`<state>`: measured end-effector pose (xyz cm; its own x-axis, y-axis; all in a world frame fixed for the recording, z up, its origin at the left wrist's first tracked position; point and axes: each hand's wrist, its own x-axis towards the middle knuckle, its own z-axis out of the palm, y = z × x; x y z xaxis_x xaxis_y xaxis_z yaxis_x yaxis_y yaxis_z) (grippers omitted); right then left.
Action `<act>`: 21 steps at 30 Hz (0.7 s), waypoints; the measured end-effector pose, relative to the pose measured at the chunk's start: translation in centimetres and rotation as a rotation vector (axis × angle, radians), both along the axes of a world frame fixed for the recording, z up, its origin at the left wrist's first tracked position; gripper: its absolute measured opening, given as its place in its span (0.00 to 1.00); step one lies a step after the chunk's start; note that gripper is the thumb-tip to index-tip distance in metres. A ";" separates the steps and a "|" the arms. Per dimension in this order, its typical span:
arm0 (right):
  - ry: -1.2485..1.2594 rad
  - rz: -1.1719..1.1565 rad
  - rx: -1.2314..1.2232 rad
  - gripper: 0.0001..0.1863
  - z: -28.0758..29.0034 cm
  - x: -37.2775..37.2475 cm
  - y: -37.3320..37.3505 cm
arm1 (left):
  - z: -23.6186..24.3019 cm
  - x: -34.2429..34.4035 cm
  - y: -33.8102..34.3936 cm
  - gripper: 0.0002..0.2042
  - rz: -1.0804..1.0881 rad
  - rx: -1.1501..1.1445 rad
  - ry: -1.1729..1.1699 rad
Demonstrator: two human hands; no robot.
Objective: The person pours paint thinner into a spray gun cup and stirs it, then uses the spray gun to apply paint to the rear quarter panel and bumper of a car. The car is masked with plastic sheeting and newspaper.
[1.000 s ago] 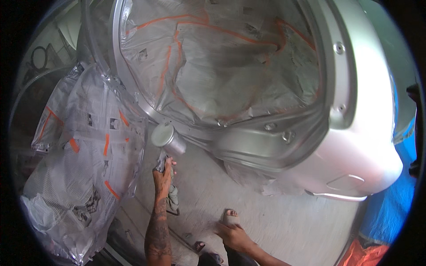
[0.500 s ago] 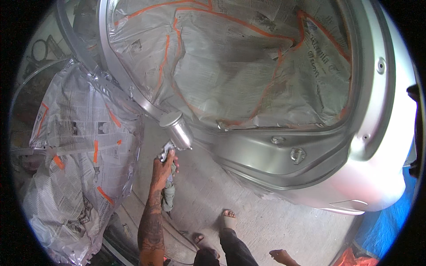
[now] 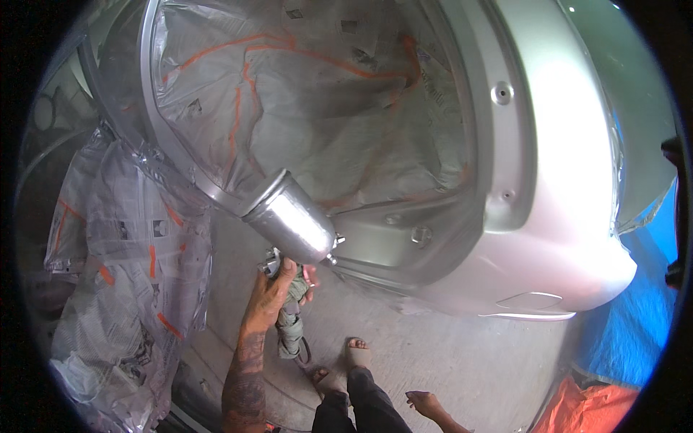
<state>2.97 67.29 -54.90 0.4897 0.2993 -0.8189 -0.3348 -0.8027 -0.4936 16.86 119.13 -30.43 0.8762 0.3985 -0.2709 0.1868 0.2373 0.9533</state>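
Note:
My left hand (image 3: 278, 292) grips a silver spray gun by its handle, with a large metal cup (image 3: 292, 220) on top, tilted toward the car. A grey-green cloth (image 3: 290, 332) is wrapped around the handle and hose and hangs below the hand. The gun is in front of the car's silver door sill (image 3: 390, 242), and its cup overlaps the sill in view. My right hand (image 3: 426, 404) hangs low at the right, apart from the car, with loosely extended fingers and nothing visible in it.
Newspaper masking with orange tape (image 3: 325, 130) covers the car's interior opening. At the left, an open door is wrapped in taped newspaper (image 3: 137, 289). A glossy silver body panel (image 3: 548, 180) curves along the right. Blue sheeting (image 3: 621, 325) and an orange sheet (image 3: 585, 408) lie beyond it.
The spray gun has come up closer to view and looks larger. My view has shifted so the car panel sits further left. The right hand has moved slightly left and up.

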 end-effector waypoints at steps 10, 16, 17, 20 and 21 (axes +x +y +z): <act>0.029 -0.156 -0.062 0.25 1.4 -3.1 -2.8 | -9.8 0.3 3.0 0.24 0.241 0.158 0.235; 0.052 -0.200 -0.110 0.26 2.8 -5.0 -4.4 | -12.1 -1.7 1.7 0.24 0.410 0.062 0.319; 0.066 -0.220 -0.152 0.26 3.1 -5.2 -4.4 | -11.3 -2.0 0.8 0.24 0.415 0.008 0.342; 0.039 -0.207 -0.105 0.26 4.7 -6.4 -4.7 | -7.4 -4.3 -2.6 0.22 0.294 -0.040 0.280; 0.035 -0.216 -0.100 0.26 5.0 -6.6 -4.6 | -5.9 -4.4 -3.5 0.23 0.240 -0.063 0.250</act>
<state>-3.63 62.68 -49.92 0.5045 0.1073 -0.8567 -0.5192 -0.7551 -0.4003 12.43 115.61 -36.35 0.6632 0.5604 -0.4960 0.3444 0.3599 0.8671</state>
